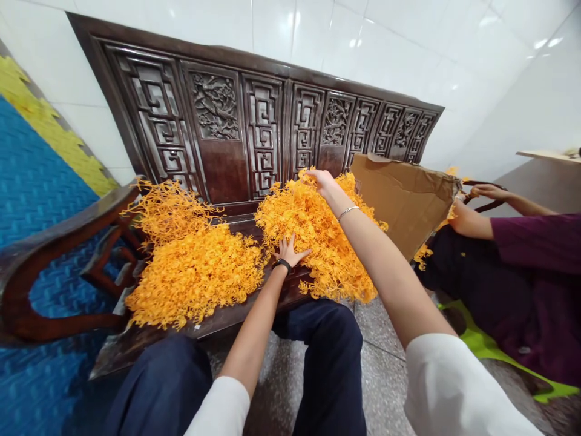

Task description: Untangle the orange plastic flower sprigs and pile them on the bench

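Note:
Two heaps of orange plastic sprigs lie on the seat of a dark carved wooden bench (pixel 227 181). The left heap (pixel 190 272) is spread wide, the right heap (pixel 318 236) is taller. My left hand (pixel 290 249), with a black wristband, lies flat with fingers spread on the near side of the right heap. My right hand (pixel 321 180), wearing a thin silver bracelet, reaches over the top of the same heap, its fingers curled into the sprigs at the far side. Whether it grips any of them I cannot tell.
A cardboard box (pixel 403 197) stands at the bench's right end with more orange sprigs behind it. Another person in a purple top (pixel 535 266) sits at the right, a hand (pixel 488 191) near the bench arm. Blue and yellow mats (pixel 36 181) cover the left.

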The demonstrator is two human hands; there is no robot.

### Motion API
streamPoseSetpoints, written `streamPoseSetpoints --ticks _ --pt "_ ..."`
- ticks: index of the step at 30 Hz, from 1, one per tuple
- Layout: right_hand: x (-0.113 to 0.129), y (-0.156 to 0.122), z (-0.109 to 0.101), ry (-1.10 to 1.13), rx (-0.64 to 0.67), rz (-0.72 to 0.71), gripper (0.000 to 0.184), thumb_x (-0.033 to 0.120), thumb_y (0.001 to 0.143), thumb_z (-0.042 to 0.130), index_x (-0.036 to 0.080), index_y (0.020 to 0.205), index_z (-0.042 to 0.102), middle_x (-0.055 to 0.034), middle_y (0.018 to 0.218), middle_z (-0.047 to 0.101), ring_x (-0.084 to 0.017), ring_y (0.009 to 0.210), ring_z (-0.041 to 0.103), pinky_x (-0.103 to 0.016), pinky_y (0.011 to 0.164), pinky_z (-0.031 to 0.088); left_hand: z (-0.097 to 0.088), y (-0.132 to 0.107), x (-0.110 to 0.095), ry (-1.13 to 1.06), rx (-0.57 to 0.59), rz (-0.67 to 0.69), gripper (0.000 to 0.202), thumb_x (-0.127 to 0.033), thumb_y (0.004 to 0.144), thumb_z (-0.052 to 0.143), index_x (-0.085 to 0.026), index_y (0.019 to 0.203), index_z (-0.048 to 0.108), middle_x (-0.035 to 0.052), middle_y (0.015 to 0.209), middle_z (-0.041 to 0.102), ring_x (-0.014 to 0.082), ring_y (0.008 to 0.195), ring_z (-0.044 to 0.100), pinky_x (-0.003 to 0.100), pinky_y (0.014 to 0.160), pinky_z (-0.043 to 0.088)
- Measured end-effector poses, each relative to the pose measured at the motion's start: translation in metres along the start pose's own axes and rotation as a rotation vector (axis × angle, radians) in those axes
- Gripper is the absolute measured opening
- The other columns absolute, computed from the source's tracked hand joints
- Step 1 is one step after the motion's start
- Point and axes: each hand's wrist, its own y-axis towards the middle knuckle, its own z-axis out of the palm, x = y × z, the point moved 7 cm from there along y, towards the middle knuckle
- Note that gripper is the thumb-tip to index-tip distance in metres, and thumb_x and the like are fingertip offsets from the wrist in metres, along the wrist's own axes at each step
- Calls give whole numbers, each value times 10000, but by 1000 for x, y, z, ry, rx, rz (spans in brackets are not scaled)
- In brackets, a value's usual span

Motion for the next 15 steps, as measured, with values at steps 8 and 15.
streamPoseSetpoints --ticks 8,15 --pt "17 6 5 16 -28 -27 159 76 778 504 130 630 526 10 520 539 -111 532 545 -258 617 493 2 13 4 80 2 -78 960 -747 663 461 -301 1465 179 151 1535 176 384 1399 114 669 1039 122" --pt "32 14 -3 -60 -71 -170 163 72 741 529 161 607 499 26 611 547 -92 625 520 -228 701 444 9 16 13 100 38 -107 986 -757 637 478 -299 1464 197 128 1537 188 422 1379 150 646 1057 126"
